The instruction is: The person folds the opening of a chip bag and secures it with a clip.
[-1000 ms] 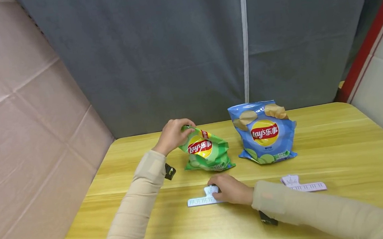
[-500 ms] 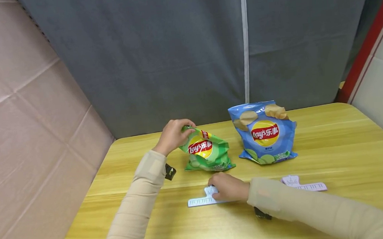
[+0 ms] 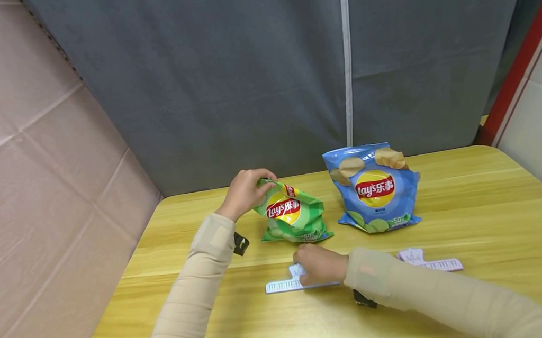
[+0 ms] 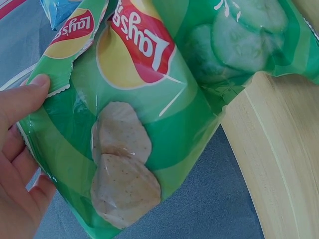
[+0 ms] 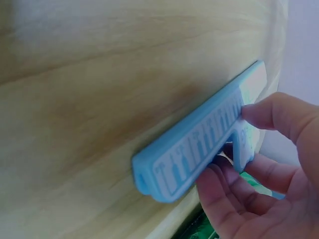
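My left hand (image 3: 246, 193) pinches the folded-over top corner of a green Lay's chip bag (image 3: 306, 219), which leans towards it on the table. The left wrist view shows the thumb on the front of the fold of this chip bag (image 4: 164, 119), with the other fingers behind. Lower down, my right hand (image 3: 321, 266) grips a light blue bag clip (image 3: 280, 286) with a piano-key pattern, lying along the tabletop. Up close, the thumb presses the printed face of the clip (image 5: 194, 144) while the other fingers curl round its handle side.
A blue Lay's chip bag (image 3: 380, 219) stands upright right of the green one. In front of it lies a pink piano-key clip (image 3: 438, 265), partly covered by the right sleeve (image 3: 418, 279). A dark grey curtain (image 3: 226, 87) hangs behind the wooden table (image 3: 493, 199).
My right wrist and forearm have shifted slightly left, with the hand covering more of the clip's handle. The left hand and green chip bag have stayed put.
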Available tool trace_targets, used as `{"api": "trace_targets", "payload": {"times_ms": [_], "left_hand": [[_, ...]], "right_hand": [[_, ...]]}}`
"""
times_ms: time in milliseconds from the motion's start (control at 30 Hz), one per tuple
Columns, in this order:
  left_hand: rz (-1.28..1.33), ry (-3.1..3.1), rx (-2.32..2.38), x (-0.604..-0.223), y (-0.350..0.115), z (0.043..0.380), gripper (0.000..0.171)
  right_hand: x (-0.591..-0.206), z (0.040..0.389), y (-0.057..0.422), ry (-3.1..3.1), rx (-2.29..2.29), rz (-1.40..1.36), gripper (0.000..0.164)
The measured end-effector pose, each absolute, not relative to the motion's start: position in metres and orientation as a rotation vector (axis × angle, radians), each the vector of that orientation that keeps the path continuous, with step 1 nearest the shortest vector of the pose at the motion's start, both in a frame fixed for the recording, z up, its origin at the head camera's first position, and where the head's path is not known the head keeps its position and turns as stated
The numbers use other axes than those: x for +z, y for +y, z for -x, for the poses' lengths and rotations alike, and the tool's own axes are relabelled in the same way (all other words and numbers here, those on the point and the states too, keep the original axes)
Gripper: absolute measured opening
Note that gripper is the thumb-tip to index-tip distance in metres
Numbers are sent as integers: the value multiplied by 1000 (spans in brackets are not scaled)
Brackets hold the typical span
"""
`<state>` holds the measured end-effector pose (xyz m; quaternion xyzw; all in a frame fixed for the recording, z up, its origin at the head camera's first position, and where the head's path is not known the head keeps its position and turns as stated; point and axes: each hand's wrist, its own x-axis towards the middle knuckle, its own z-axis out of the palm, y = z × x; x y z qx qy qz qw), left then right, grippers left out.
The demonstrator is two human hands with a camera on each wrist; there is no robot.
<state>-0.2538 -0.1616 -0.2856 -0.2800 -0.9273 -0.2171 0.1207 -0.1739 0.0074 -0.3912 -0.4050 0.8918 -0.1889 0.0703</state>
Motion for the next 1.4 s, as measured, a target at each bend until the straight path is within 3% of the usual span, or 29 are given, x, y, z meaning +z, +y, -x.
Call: {"api": "trace_targets", "payload": {"times_ms": [400, 667, 833, 1000, 1167, 1400], "left_hand": [[820, -2720, -622, -284, -162, 252, 13], [820, -2713, -635, -286, -164, 253, 12], [822, -2708, -636, -287, -163, 253, 11], [826, -2702, -638, -287, -163, 254, 12], [836, -2695, -645, -287, -162, 254, 13], [841, -2686, -634, -286, -163, 253, 12]], "right_hand": [[-391, 175, 13, 2564, -757, 1198, 15], [-393, 176, 17, 2533, -901, 1082, 36], [-395, 177, 19, 2515, -1001, 1084, 21], [-397, 177, 21, 2492, -1065, 1052, 20], [-399, 176, 23, 2444, -1133, 875, 28], [-402, 171, 24, 2336, -1285, 690, 25]]}}
